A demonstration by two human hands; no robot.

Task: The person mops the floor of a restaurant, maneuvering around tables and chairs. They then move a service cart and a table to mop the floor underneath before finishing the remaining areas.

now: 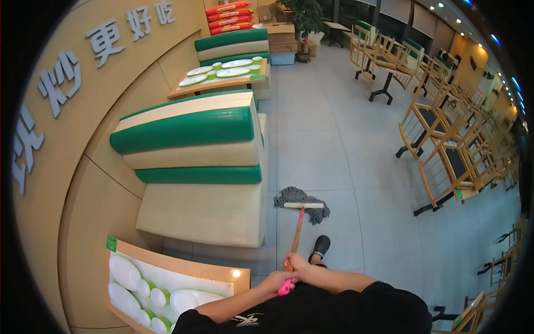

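Floor: grey tiles [311, 150], with an aisle running away between booths and stacked chairs.
Wall: tan panels [119, 106] on the left, bearing raised pale characters [108, 42].
Booth: green and cream [186, 136], backed against the wall side, between two tables.
Chairs: wooden [453, 161], propped up on the tables along the right side.
Near table: wood-rimmed [194, 268], at lower left, set with white plates [125, 271] and green-sided cups [160, 297].
Far table: similarly laid [172, 94], beyond the booth.
Back corner: a potted plant [303, 22] beside boxes [282, 34] and red sacks [230, 16].
Mop: grey strands [293, 196] spread on the floor just beyond the shoe [320, 246] — its pole slants back towards the person.
Right hand: closed round the pole [296, 236], lower down [297, 266].
Left hand: also closed — at the pole's top end [273, 284], by the pink grip [285, 288].
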